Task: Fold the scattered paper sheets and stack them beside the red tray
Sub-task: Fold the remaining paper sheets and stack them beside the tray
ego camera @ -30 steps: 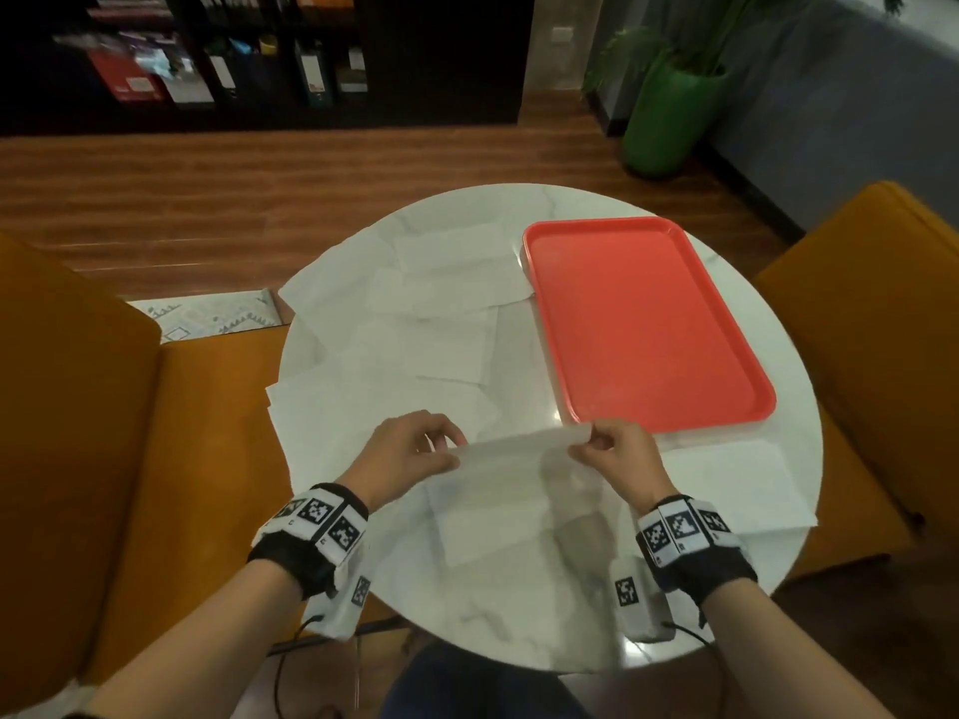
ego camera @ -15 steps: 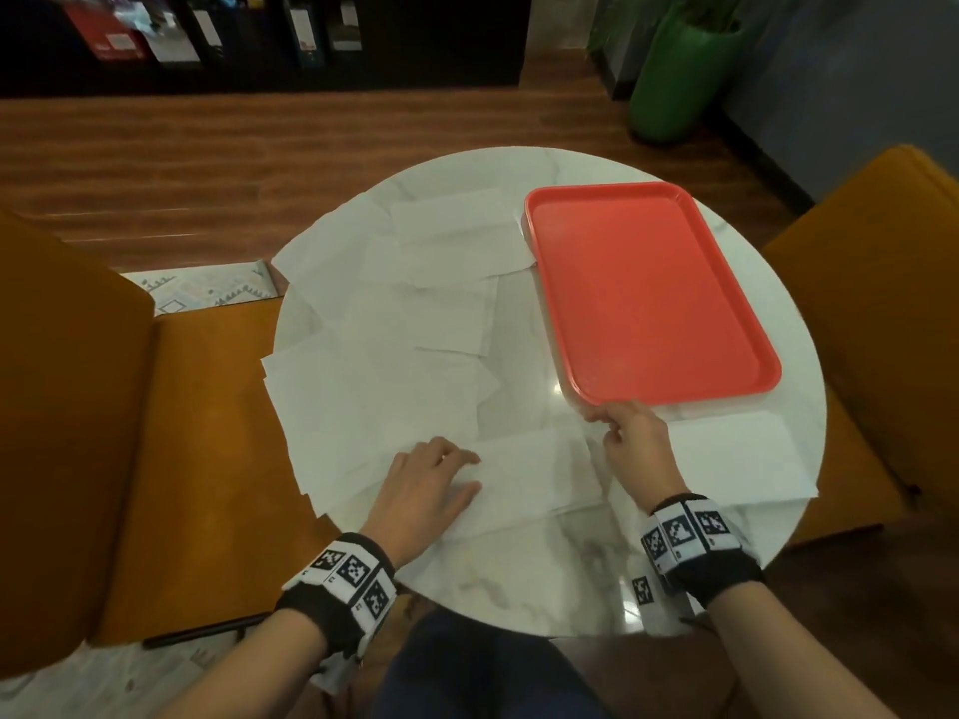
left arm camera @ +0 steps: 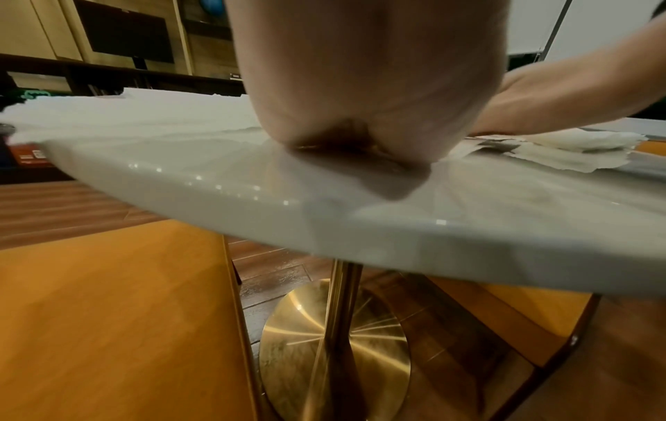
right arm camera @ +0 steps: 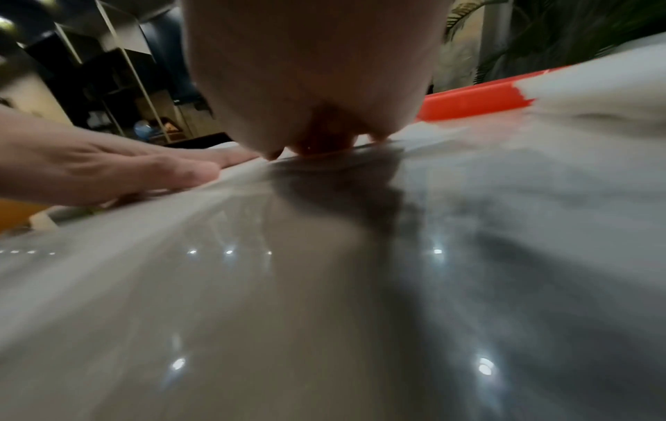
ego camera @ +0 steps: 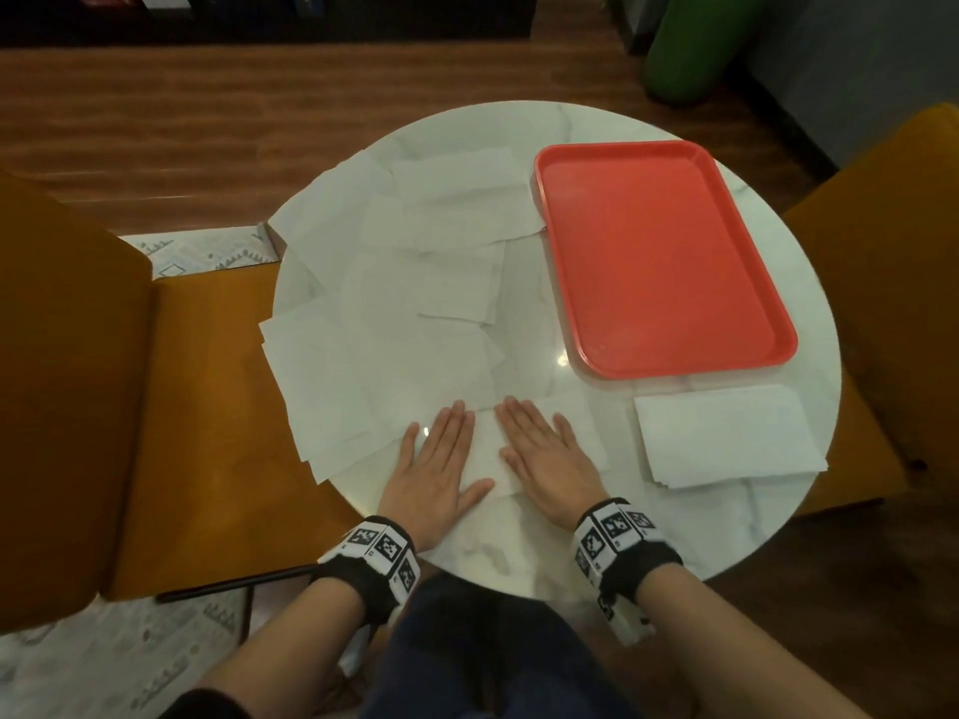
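Fingers [ego camera: 456, 415] of both hands now straight, flat on the folded sheet [ego camera: 534, 448], lower centre of frame; earlier they pinched its raised edge. Sheet white, creased, lying flat on surface [ego camera: 519, 552]. Left hand [ego camera: 441, 464] and right hand [ego camera: 545, 459] side by side, palms down. Stack [ego camera: 726, 438] just below tray [ego camera: 659, 256].

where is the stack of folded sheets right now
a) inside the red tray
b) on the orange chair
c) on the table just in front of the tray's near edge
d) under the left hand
c: the stack of folded sheets lies on the marble table just below the near rim of the empty red tray.
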`<state>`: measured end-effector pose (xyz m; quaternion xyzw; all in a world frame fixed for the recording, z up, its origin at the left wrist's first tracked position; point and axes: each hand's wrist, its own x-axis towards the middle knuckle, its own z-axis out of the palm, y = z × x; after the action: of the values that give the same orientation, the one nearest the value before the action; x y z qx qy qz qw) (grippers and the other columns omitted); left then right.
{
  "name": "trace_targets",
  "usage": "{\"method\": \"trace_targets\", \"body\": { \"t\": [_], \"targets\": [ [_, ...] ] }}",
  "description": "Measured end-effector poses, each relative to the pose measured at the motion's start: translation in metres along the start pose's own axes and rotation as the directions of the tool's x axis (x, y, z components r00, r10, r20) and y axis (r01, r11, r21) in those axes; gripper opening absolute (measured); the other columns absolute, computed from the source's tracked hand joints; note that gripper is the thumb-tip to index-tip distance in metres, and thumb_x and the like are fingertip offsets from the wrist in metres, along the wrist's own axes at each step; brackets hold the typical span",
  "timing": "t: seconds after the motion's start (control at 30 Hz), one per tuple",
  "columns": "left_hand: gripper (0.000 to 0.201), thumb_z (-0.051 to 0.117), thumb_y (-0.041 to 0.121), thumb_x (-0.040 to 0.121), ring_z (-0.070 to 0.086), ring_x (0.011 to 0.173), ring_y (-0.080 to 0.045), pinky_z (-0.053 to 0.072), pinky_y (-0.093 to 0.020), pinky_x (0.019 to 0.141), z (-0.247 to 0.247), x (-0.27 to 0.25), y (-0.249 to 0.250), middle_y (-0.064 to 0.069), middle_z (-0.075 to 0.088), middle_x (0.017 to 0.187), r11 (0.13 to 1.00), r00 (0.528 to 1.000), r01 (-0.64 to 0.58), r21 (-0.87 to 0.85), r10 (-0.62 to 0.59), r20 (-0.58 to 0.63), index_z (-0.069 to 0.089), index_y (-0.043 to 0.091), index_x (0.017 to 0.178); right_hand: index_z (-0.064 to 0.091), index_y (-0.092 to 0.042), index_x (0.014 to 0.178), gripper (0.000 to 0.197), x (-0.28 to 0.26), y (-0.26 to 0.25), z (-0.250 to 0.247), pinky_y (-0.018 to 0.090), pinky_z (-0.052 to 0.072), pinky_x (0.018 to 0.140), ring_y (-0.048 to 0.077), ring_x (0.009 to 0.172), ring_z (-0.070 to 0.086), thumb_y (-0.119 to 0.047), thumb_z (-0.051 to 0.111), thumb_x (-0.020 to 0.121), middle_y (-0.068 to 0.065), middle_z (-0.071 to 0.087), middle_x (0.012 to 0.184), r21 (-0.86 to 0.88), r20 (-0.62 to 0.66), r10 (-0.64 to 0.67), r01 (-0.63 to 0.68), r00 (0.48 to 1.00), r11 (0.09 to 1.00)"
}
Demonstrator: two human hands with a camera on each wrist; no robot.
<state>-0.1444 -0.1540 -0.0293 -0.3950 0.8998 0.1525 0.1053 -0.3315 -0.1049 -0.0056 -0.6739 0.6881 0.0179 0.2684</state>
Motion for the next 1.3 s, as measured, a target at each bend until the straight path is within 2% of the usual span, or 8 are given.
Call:
{"method": "trace_targets", "body": {
  "t": [0.23,0.47,0.63,0.77,0.9,0.97,1.1,1.3],
  "targets": [
    [0.087,-0.013,0.069,0.086,-0.012,0.147,-0.020,-0.014,-0.042,0.115,0.005,0.002,-0.003,-0.003,-0.017,0.159,1.000,0.999,-0.028,-0.013,0.028,-0.026,-0.011,0.011,0.151,-0.006,-0.026,0.150,0.052,-0.021,0.042,-0.013,0.038,-0.007,0.118,0.005,0.144,-0.011,-0.034,0.013,0.102,-0.010,-0.011,0.158,-0.007,-0.027,0.182,-0.182,0.983,0.983],
    [0.088,-0.017,0.072,0.080,-0.014,0.146,-0.017,-0.017,-0.045,0.113,0.000,0.001,-0.002,0.000,-0.021,0.157,0.999,1.000,-0.008,-0.034,0.008,-0.002,-0.020,0.016,0.149,0.033,-0.015,0.144,0.050,0.007,0.026,-0.034,0.042,0.020,0.114,0.024,0.133,0.037,-0.023,0.046,0.096,0.008,0.042,0.144,0.016,-0.272,0.142,-0.143,0.952,0.990],
    [0.078,0.026,0.061,0.089,0.019,0.146,-0.025,0.008,-0.059,0.113,-0.014,0.005,0.006,-0.007,0.014,0.160,0.999,0.996,-0.029,-0.013,0.028,-0.088,0.000,0.020,0.150,0.054,-0.020,0.119,0.035,0.012,0.023,-0.045,0.041,0.029,0.098,0.026,0.116,0.036,-0.025,0.058,0.085,0.006,0.044,0.121,0.119,-0.180,0.362,-0.345,0.915,0.931],
    [0.082,0.048,0.049,0.090,0.016,0.146,-0.020,0.002,-0.061,0.113,-0.047,0.017,0.024,-0.003,0.015,0.159,0.994,0.995,-0.045,-0.104,0.035,-0.095,-0.005,0.027,0.149,0.060,-0.021,0.093,0.013,0.003,0.029,-0.054,0.037,0.033,0.092,0.017,0.104,0.045,-0.017,0.062,0.081,0.000,0.048,0.107,0.300,-0.133,0.329,-0.279,0.935,0.912],
    [0.043,0.050,0.037,0.094,0.056,0.112,-0.018,0.023,-0.047,0.112,-0.079,0.035,0.039,0.001,0.062,0.121,0.955,0.996,-0.053,-0.292,0.028,-0.089,0.045,0.025,0.136,0.063,-0.020,0.083,0.014,-0.020,0.043,-0.071,0.018,0.043,0.073,0.009,0.086,0.060,-0.009,0.069,0.077,-0.005,0.065,0.089,0.689,-0.229,0.305,-0.068,0.924,0.722],
    [0.025,0.053,0.030,0.095,0.063,0.095,-0.020,0.044,-0.041,0.094,-0.092,0.043,0.045,0.000,0.071,0.101,0.872,0.997,-0.076,-0.484,0.054,-0.059,0.064,0.020,0.114,0.066,-0.023,0.094,0.021,-0.034,0.058,-0.075,0.022,0.048,0.078,0.007,0.092,0.061,-0.013,0.072,0.077,-0.007,0.067,0.096,0.763,-0.268,0.370,-0.039,0.889,0.646],
    [0.016,0.057,0.025,0.093,0.064,0.090,-0.014,0.049,-0.035,0.084,-0.113,0.057,0.061,0.003,0.072,0.093,0.744,0.989,-0.148,-0.652,0.103,-0.107,0.070,0.016,0.098,0.065,-0.019,0.101,0.020,-0.057,0.084,-0.078,0.024,0.053,0.072,0.013,0.084,0.066,-0.008,0.064,0.085,-0.004,0.071,0.092,0.875,-0.234,0.483,-0.034,0.844,0.482],
    [0.016,0.063,0.028,0.091,0.065,0.083,-0.006,0.049,-0.015,0.076,-0.123,0.054,0.067,0.004,0.071,0.088,0.645,0.996,-0.081,-0.760,0.028,-0.083,0.068,0.025,0.105,0.067,-0.015,0.093,0.013,-0.092,0.126,-0.085,0.028,0.051,0.069,0.020,0.086,0.062,-0.012,0.054,0.093,0.005,0.069,0.095,0.971,-0.158,0.681,-0.011,0.715,0.237]
  ]
}}
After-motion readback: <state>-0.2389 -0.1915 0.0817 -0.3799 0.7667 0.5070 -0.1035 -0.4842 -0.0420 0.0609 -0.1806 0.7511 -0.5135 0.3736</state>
